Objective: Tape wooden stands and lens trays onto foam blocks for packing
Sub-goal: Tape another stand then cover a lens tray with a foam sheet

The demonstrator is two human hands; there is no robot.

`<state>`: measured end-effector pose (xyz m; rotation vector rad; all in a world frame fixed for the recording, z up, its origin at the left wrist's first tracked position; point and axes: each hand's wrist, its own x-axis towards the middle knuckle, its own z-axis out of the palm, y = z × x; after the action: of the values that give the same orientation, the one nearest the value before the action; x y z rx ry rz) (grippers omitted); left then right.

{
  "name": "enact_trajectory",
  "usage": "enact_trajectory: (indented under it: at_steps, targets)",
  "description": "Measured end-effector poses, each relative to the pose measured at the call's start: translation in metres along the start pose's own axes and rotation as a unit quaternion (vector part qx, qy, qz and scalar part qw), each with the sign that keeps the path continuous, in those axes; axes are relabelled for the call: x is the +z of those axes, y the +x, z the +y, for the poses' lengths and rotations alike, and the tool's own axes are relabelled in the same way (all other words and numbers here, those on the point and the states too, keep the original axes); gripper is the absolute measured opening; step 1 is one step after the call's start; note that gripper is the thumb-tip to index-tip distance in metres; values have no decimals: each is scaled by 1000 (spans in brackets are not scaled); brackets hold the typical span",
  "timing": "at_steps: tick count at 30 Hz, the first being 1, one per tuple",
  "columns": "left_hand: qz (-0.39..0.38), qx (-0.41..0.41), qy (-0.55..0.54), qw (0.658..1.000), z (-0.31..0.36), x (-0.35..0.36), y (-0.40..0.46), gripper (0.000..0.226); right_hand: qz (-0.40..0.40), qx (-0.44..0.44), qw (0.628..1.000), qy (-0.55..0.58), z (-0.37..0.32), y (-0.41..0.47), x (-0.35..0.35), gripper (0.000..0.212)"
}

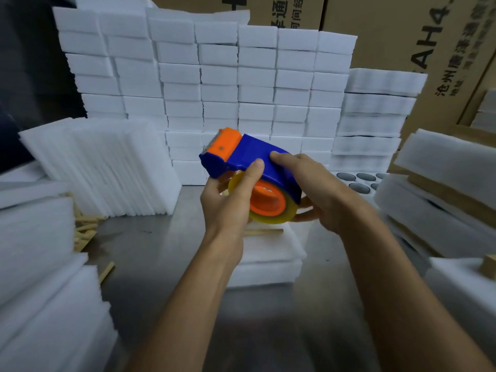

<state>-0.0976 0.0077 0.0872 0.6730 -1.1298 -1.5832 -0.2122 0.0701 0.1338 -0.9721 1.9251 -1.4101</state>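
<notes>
- Blue-and-orange tape dispenser [249, 162] is held up over the table [161, 253] by both hands, toothed cutter end pointed away to the upper left.
- Left hand [228, 205] is curled round the dispenser's near side, thumb pressed on the blue body, fingers tucked under by the yellowish tape roll [271, 210].
- Right hand [316, 191] is wrapped round the rear of the dispenser, a fingertip laid on top, other fingers beneath the roll.
- Foam block [268, 253] is seen lying flat on the table just below the hands, a wooden stand [264, 231] resting on its top.
- Loose wooden sticks [86, 232] are scattered at left.
- Lens tray [362, 181] with dark round lenses is partly visible at right, behind the right hand.
- Stacked foam [241, 84] is walled up behind; cardboard boxes [402, 36] beyond it.
</notes>
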Motion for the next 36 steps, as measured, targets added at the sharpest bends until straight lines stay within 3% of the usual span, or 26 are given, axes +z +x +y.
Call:
enact_trajectory:
  at_steps: [5, 10, 14, 17, 20, 23, 27, 29, 33, 36]
  targets:
    - [33, -26, -11, 999, -1, 6, -3, 41, 62, -36, 985, -154, -35, 8, -7, 40]
    - [57, -40, -20, 997, 2, 4, -1, 37, -50, 8, 982, -181, -35, 17, -4, 55]
    - [35, -18, -13, 999, 6, 5, -4, 48, -48, 0, 970, -238, -43, 27, -11, 71]
    - [18, -18, -23, 999, 6, 6, -6, 41, -130, 24, 958, -256, -58, 30, -21, 68]
    - [9, -3, -34, 999, 9, 7, -10, 43, -218, 44, 954, -202, -67, 33, -28, 70]
    - [-6, 4, -64, 998, 14, 4, -10, 54, -245, 31, 955, -166, -67, 38, -29, 65]
    - [-89, -19, -139, 986, 19, -13, -1, 25, -292, 5, 943, -161, -70, 42, -38, 53]
    - [-139, -47, -198, 969, 21, -26, 4, 34, -308, -2, 934, -179, -76, 42, -45, 43]
    - [-140, -104, -163, 971, 26, -39, 14, 42, -330, -3, 911, -246, -81, 40, -51, 32]
    - [-126, -115, -123, 978, 26, -38, 17, 25, -324, 0, 899, -295, -81, 40, -52, 43]
